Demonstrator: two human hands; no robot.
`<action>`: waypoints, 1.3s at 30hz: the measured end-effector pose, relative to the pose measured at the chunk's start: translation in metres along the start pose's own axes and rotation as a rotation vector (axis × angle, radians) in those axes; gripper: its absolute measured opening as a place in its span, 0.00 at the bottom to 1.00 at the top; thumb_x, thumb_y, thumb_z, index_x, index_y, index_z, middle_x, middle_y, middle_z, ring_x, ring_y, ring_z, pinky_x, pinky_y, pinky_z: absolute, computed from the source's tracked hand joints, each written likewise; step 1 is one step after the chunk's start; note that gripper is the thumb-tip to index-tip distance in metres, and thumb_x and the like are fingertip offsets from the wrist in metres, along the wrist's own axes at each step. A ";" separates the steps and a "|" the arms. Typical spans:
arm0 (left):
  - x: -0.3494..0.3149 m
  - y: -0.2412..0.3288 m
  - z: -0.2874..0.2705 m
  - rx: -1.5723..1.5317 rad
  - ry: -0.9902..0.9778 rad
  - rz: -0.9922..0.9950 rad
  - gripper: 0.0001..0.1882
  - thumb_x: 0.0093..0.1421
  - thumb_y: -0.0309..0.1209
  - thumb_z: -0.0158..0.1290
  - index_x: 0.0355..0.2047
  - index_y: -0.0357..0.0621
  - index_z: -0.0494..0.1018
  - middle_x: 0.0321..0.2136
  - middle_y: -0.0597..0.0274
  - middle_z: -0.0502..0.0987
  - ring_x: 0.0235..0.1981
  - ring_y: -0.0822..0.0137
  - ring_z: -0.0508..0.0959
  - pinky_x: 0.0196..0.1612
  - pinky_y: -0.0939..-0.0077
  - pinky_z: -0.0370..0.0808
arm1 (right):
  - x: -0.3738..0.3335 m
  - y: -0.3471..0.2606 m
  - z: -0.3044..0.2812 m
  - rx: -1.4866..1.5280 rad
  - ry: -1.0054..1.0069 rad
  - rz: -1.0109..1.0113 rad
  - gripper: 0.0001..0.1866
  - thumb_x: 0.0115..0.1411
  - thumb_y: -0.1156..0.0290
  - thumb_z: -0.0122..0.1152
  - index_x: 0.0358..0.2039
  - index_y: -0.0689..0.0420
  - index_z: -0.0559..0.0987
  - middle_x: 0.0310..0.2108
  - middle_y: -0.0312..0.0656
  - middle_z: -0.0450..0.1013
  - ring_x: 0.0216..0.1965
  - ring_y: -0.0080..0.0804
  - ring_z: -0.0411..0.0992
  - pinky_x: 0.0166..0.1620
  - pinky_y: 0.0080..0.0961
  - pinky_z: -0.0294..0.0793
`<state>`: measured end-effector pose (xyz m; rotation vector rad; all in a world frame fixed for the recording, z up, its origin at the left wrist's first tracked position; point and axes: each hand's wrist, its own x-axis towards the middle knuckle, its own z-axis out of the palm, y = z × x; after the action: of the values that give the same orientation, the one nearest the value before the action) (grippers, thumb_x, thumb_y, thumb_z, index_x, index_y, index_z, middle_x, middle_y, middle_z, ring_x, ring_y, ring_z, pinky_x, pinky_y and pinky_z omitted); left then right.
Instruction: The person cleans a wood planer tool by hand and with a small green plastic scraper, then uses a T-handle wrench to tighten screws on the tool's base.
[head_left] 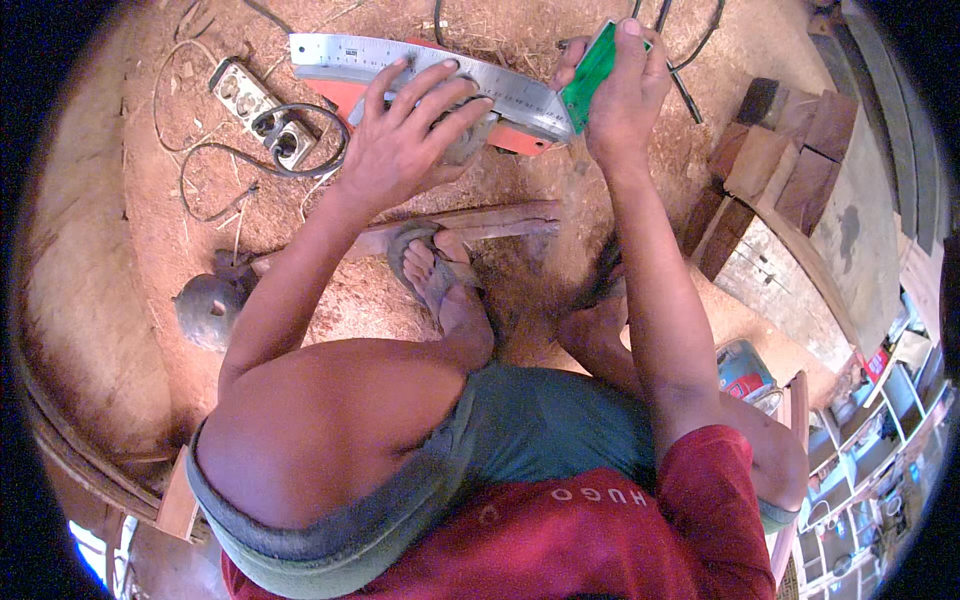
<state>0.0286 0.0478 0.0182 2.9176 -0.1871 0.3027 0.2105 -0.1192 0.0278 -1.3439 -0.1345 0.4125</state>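
While left hand (405, 150) spreads over silver graduated bar (520, 92), right hand (625, 110) pinches green block (591, 80).

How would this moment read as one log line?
left hand: touching marked metal strip; right hand: holding green rectangular piece; nearby: power strip, wooden blocks

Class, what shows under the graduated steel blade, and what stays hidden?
An orange-red surface peeks out past parts of the steel blade's edges. Whatever lies directly beneath is covered, and the left hand hides more.
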 end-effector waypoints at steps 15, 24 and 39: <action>-0.057 0.028 0.025 -0.042 0.378 -0.358 0.44 0.45 0.51 0.74 0.65 0.65 0.74 0.58 0.63 0.72 0.59 0.53 0.70 0.62 0.46 0.65 | -0.002 -0.008 0.003 -0.054 0.045 0.068 0.18 0.77 0.56 0.44 0.37 0.58 0.69 0.26 0.49 0.75 0.23 0.39 0.74 0.29 0.38 0.78; -0.056 0.032 0.024 -0.066 0.403 -0.380 0.41 0.46 0.46 0.74 0.63 0.65 0.76 0.58 0.64 0.72 0.59 0.54 0.70 0.58 0.56 0.72 | 0.001 -0.008 0.004 -0.133 -0.015 0.066 0.18 0.78 0.58 0.38 0.34 0.57 0.67 0.25 0.49 0.71 0.26 0.40 0.71 0.34 0.42 0.76; -0.013 0.033 -0.009 -0.072 0.274 -0.395 0.42 0.41 0.39 0.75 0.61 0.55 0.77 0.56 0.56 0.71 0.58 0.49 0.71 0.60 0.49 0.71 | 0.053 0.006 -0.030 0.027 -0.164 0.195 0.17 0.79 0.57 0.32 0.38 0.56 0.63 0.30 0.47 0.70 0.31 0.36 0.69 0.41 0.40 0.74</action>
<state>0.0098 0.0188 0.0305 2.7208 0.4048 0.6039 0.2676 -0.1269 0.0074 -1.3008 -0.1333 0.6877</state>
